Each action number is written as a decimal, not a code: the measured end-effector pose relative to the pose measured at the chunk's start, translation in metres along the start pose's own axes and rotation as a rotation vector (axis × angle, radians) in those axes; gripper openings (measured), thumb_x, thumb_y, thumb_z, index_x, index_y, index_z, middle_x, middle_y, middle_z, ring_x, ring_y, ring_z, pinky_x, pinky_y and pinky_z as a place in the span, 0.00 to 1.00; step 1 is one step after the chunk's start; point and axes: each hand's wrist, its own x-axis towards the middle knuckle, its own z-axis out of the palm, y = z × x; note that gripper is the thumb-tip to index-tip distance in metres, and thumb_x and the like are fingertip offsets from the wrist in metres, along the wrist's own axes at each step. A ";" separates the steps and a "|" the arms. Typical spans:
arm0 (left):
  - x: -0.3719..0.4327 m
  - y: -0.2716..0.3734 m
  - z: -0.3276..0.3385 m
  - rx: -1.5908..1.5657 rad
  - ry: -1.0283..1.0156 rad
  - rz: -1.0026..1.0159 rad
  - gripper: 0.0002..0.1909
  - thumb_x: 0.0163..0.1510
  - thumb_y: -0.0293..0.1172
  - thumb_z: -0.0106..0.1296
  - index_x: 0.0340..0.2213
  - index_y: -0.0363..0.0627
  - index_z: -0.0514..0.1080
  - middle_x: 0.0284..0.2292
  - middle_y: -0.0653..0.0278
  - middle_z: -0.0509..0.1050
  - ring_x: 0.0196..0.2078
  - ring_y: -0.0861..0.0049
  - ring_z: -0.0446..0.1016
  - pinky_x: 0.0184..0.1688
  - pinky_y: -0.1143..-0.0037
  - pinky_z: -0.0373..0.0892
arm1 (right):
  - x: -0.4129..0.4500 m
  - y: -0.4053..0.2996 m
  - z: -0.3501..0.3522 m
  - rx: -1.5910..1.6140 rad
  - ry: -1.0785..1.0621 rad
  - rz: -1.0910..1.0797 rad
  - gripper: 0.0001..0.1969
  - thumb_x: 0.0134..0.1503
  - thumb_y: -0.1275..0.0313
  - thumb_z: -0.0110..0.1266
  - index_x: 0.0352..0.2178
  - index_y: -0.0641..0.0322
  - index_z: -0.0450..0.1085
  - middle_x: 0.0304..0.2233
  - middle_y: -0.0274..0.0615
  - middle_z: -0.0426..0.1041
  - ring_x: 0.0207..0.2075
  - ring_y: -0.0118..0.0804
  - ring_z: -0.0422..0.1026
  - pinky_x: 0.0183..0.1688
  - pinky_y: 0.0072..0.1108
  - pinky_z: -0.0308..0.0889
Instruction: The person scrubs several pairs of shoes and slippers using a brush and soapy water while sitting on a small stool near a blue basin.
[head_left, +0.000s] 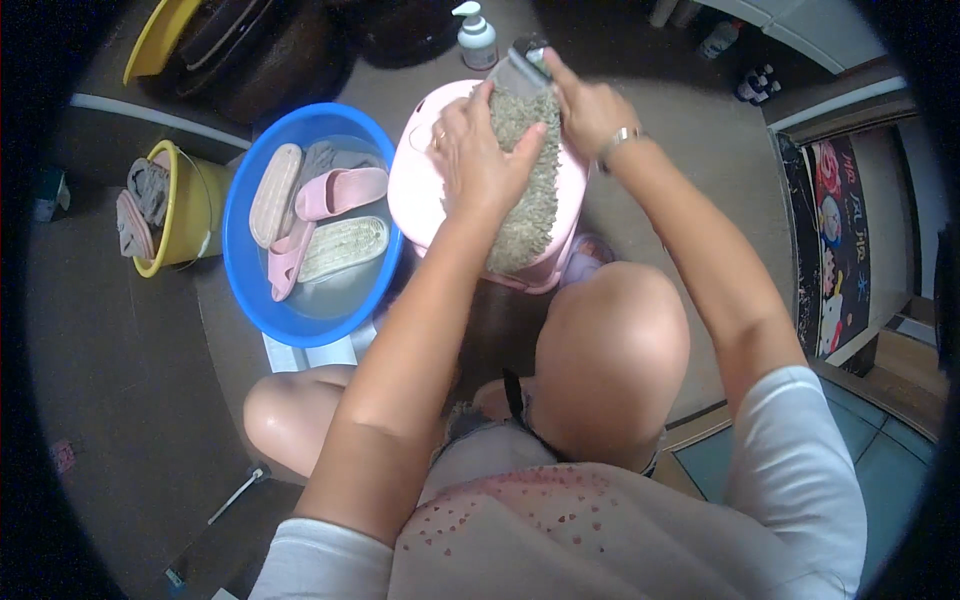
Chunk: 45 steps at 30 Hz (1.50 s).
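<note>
A shaggy grey-beige pad (529, 202), seemingly a chenille mop head or cloth, lies lengthwise on a pink plastic stool (412, 180). My left hand (484, 161) presses over its upper left part, thumb spread across the pile and fingers along the left edge. At its far end is a pale, translucent plastic piece (512, 77) with a dark part (531, 49); I cannot tell whether this belongs to the pad. My right hand (592, 109) grips that far end, index finger stretched along the dark part and the other fingers mostly hidden.
To the left, a blue basin (236, 247) holds water, pink slippers (341, 191) and grey cloth (322, 161). Beyond it, a yellow bucket (199, 202) has slippers and cloth at its rim. A white pump bottle (477, 41) stands behind the stool. Small bottles (757, 84) are far right.
</note>
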 end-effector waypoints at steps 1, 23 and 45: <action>-0.001 -0.006 0.000 0.001 -0.008 -0.007 0.30 0.48 0.47 0.54 0.51 0.45 0.65 0.46 0.52 0.66 0.50 0.55 0.64 0.52 0.58 0.60 | -0.024 -0.004 0.002 0.011 -0.026 -0.065 0.26 0.62 0.59 0.37 0.61 0.39 0.48 0.31 0.61 0.74 0.33 0.60 0.73 0.38 0.45 0.68; 0.007 -0.017 0.000 -0.038 -0.063 -0.091 0.37 0.54 0.46 0.48 0.59 0.42 0.51 0.48 0.42 0.63 0.54 0.49 0.61 0.54 0.60 0.59 | -0.132 0.048 -0.004 0.128 -0.280 -0.206 0.29 0.61 0.59 0.42 0.62 0.28 0.43 0.25 0.59 0.73 0.27 0.61 0.72 0.34 0.44 0.68; -0.030 -0.062 -0.142 -1.766 -0.143 -0.758 0.32 0.48 0.42 0.61 0.50 0.39 0.64 0.44 0.56 0.71 0.47 0.67 0.71 0.50 0.67 0.68 | -0.090 -0.069 0.017 -0.150 0.068 -0.241 0.26 0.59 0.60 0.46 0.57 0.58 0.58 0.48 0.50 0.67 0.52 0.48 0.64 0.52 0.35 0.60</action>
